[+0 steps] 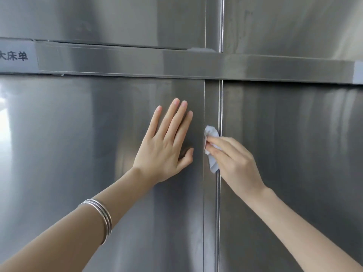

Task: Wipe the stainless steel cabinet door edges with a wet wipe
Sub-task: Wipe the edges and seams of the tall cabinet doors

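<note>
I judged the likeliest slip to be the crumpled pale-blue wet wipe (211, 132) working loose; its tail hung free below the fingers and could drag or catch in the dark seam just right of the narrow vertical steel edge strip (211, 213); a stroke drifting sideways would miss the edge and smear the brushed stainless steel door on the left (78, 154) instead. The left hand (165, 146) lay flat on that door, just left of the strip, fingers straight and slightly spread, holding nothing; I feared its palm would leave fresh prints, and the thin silver bangles (102, 218) on that wrist might scrape the steel. The right hand (233, 160) pinched the wipe at its fingertips, fingers lightly bent, pressing it onto the strip well below the horizontal steel rail (196, 63).
</note>
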The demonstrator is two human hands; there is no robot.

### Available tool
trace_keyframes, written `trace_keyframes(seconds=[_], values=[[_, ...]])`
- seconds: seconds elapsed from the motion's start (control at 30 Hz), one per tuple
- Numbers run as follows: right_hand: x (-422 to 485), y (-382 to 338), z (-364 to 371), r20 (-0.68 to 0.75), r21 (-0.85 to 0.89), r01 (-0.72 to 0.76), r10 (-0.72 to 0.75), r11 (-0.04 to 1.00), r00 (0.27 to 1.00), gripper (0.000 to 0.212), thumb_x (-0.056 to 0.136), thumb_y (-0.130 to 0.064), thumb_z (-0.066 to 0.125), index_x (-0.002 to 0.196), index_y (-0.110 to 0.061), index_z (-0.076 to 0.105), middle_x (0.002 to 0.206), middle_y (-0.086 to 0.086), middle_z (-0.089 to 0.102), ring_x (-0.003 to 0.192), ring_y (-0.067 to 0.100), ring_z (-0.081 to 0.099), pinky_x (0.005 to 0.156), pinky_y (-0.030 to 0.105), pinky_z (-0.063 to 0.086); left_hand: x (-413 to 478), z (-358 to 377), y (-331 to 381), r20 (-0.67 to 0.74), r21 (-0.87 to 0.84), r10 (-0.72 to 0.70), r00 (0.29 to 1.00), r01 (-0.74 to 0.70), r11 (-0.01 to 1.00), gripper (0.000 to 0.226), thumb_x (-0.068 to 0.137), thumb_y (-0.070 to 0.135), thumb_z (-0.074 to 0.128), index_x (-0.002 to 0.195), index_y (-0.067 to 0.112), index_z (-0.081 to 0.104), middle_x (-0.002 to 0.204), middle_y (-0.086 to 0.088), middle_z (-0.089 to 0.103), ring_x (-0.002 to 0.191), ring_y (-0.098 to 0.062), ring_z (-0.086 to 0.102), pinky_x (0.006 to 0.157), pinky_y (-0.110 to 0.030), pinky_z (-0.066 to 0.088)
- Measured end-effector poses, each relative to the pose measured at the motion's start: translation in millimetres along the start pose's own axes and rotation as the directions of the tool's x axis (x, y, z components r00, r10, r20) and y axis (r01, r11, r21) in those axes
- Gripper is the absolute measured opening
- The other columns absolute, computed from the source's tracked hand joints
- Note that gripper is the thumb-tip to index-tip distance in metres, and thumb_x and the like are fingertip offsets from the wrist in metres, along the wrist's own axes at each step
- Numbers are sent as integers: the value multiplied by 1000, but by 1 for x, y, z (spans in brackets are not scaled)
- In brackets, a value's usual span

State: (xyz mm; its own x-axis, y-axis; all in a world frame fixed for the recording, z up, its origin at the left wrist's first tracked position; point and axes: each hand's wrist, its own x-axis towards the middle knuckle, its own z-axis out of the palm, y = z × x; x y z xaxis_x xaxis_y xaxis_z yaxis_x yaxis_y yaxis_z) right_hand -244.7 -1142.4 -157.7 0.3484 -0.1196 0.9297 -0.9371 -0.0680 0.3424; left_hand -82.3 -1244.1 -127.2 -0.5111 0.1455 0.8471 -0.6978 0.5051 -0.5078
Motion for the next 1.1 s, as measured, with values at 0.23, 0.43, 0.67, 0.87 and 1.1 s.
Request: trace_keyframes(seconds=[0.23, 0.43, 0.67, 0.87, 1.1], values=[[-12, -9, 1, -34, 32, -51, 52, 998, 998, 18, 85, 8, 56, 79, 2, 71, 88, 8, 70, 78, 25, 66, 64, 33, 55, -7, 1, 0, -40, -134, -15, 999, 9, 991, 73, 83, 33, 50, 146, -2, 35, 156, -16, 28, 147, -28, 20, 121, -43, 13], [-81, -31, 6, 93, 69, -59, 52, 996, 994, 19, 85, 9, 57, 77, 0, 71, 85, 7, 70, 74, 24, 64, 66, 27, 52, -84, 11, 52, 34, -263, 4, 999, 5, 965, 81, 74, 24, 60, 147, 1, 33, 158, -11, 24, 148, -24, 18, 121, -41, 14], [-102, -42, 24, -103, 60, -179, 184, 982, 977, 9, 82, 7, 66, 81, 1, 72, 88, 6, 70, 76, 21, 62, 73, 24, 50, -141, 25, 87, 35, -291, 30, 999, -19, 957, 75, 75, 18, 55, 146, 2, 37, 157, -9, 27, 147, -23, 21, 122, -39, 13], [-230, -92, 17, 245, 101, -163, 134, 981, 960, 17, 76, 12, 63, 74, -4, 71, 83, 4, 69, 71, 20, 63, 59, 28, 52, -193, 35, 113, 33, -274, 162, 986, -146, 950, 66, 83, 19, 42, 147, 5, 36, 157, -1, 28, 147, -21, 23, 121, -40, 14], [-183, -85, 25, 43, 73, -333, 330, 940, 943, 11, 75, 1, 64, 80, -4, 72, 91, 3, 71, 80, 17, 64, 68, 28, 51, -233, 42, 141, 76, -234, 107, 991, -87, 968, 72, 78, 19, 50, 146, 1, 36, 157, -8, 28, 147, -24, 22, 121, -42, 13]])
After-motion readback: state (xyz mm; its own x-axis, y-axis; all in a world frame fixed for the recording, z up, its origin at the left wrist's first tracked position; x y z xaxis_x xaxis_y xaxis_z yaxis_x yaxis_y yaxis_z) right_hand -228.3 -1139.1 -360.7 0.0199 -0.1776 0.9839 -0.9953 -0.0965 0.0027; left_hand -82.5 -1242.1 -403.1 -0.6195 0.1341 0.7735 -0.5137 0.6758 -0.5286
